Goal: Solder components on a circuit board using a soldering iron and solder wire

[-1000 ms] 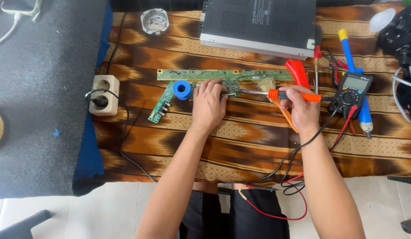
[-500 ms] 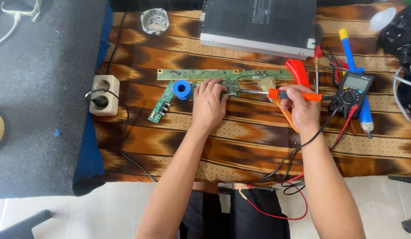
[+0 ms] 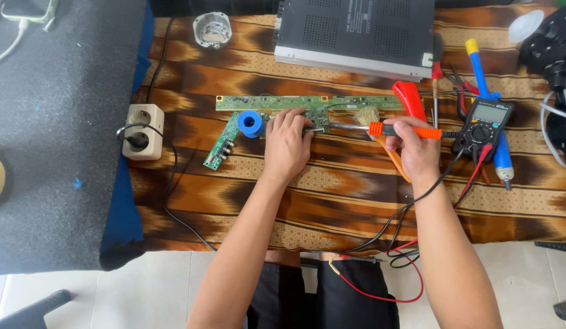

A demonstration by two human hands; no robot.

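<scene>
Nothing has moved: my left hand (image 3: 287, 146) presses flat on the board (image 3: 277, 103), my right hand's (image 3: 414, 149) fingers grip the iron (image 3: 404, 130), tip at the board. Keeping both steady seems wise.

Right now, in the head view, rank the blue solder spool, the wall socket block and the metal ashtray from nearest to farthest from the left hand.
From the left hand:
1. Blue solder spool, just left of the fingers on the green board.
2. Wall socket block, farther left at the cloth's edge.
3. Metal ashtray, up at the far side.
</scene>
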